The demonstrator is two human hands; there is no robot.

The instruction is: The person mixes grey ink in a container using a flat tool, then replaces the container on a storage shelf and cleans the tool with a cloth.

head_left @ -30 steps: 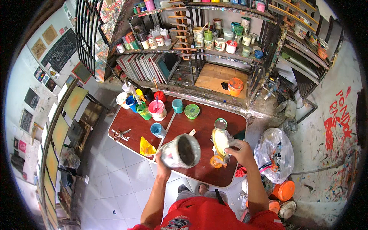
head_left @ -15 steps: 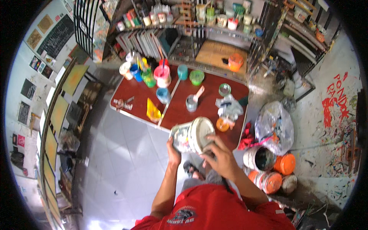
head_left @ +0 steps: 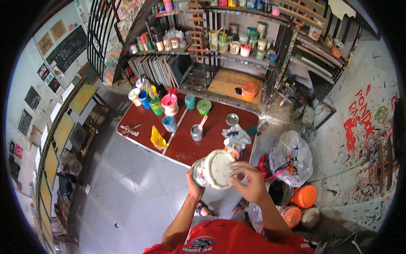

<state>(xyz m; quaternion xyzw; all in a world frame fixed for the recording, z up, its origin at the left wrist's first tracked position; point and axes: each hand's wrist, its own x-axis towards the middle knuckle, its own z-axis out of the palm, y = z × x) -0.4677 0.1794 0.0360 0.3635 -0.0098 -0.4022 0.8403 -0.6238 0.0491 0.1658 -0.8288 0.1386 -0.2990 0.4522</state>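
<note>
Above the near edge of the table I hold a white plastic tub (head_left: 200, 172), tilted so its lid faces right and up toward me. My left hand (head_left: 194, 185) is wrapped round the tub's side from below. The round off-white lid (head_left: 220, 169) sits on the tub. My right hand (head_left: 253, 184) has its fingers bent over the lid's right rim, thumb below. On the table beyond stand a cup of grey paint (head_left: 196, 133) with a brush (head_left: 203, 121) in it, a light blue cup (head_left: 169, 123) and a yellow piece (head_left: 158, 138).
The red-brown folding table (head_left: 139, 122) carries paint pots along its far side, including a pink bucket (head_left: 170, 109) and a green tub (head_left: 204, 106). Crumpled plastic (head_left: 237, 137) lies at its right. A clear bag (head_left: 292, 158) and orange-lidded buckets (head_left: 304, 196) stand on the floor; shelves line the back.
The tub has turned so that more of its lid shows, and it hangs lower in the picture. My right fingers have shifted along the lid's rim. The view has tipped upward.
</note>
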